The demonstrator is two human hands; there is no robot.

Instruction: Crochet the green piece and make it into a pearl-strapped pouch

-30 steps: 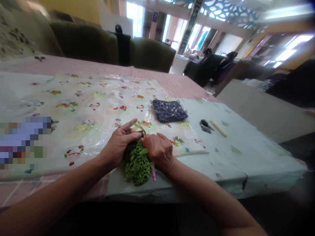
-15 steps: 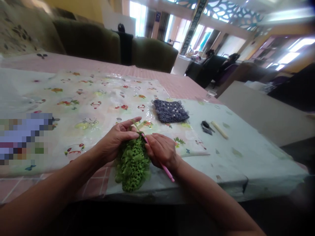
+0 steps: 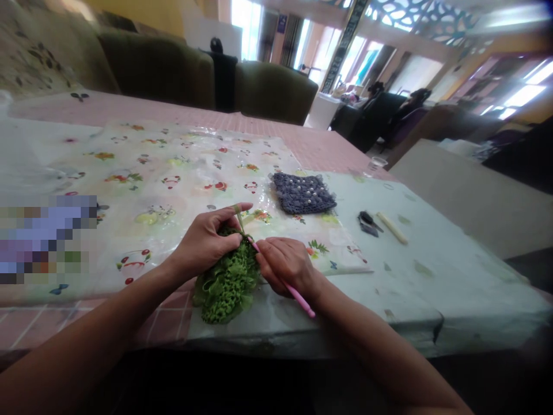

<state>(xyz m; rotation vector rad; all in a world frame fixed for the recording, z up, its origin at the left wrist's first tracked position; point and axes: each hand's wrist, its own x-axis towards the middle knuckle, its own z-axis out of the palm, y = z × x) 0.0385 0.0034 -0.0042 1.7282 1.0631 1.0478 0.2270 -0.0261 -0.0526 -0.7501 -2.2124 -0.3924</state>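
My left hand [image 3: 211, 239] pinches the top edge of a green crocheted piece [image 3: 227, 282], with green yarn [image 3: 239, 219] running over its raised index finger. The piece hangs down at the table's front edge. In my right hand [image 3: 287, 265] is a pink crochet hook [image 3: 302, 301], its tip at the top of the green stitches, beside my left thumb. Beyond my hands lies a dark grey crocheted piece [image 3: 305, 194] dotted with white beads.
Small black scissors [image 3: 368, 223] and a pale stick-like object [image 3: 391, 228] lie on the right of the covered table [image 3: 415, 288]. A blurred-out blue item [image 3: 47, 236] is at the left. A clear cup [image 3: 377, 163] stands at the far edge, with chairs [image 3: 276, 92] behind.
The green piece's lower end has swung left and slightly up. The hook's handle end has moved a little right. The whole view has shifted slightly.
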